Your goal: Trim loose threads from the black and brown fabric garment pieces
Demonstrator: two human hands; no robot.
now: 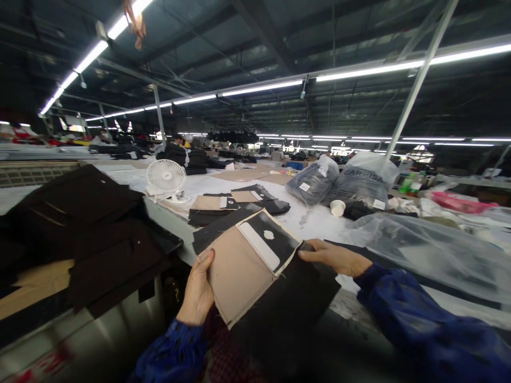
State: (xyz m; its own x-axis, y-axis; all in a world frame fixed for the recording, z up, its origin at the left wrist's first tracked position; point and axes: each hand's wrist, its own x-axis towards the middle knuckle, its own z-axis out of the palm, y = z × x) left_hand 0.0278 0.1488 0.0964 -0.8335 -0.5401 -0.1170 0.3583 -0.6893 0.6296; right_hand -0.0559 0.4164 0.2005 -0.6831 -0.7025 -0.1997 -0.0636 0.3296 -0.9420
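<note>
The left hand grips the near edge of a tan-backed black panel, thumb on top, fingers hidden behind it. The right hand holds the panel's far corner, its fingers laid across the edge and its thumb out of sight. The panel is raised just past the table edge at 12 o'clock, with a white oval strip showing on its black flap. The black cloth below it hangs into shadow, so its end can't be made out. Blue sleeves cover both forearms.

At 10 o'clock lies a heap of dark cloth, its folds hard to tell apart. A white fan stands at 11 o'clock on the white-covered table, near more tan-and-black pieces. Grey bags and a paper cup sit at 1 o'clock, clear plastic at 2 o'clock. Distant workers are too small to make out.
</note>
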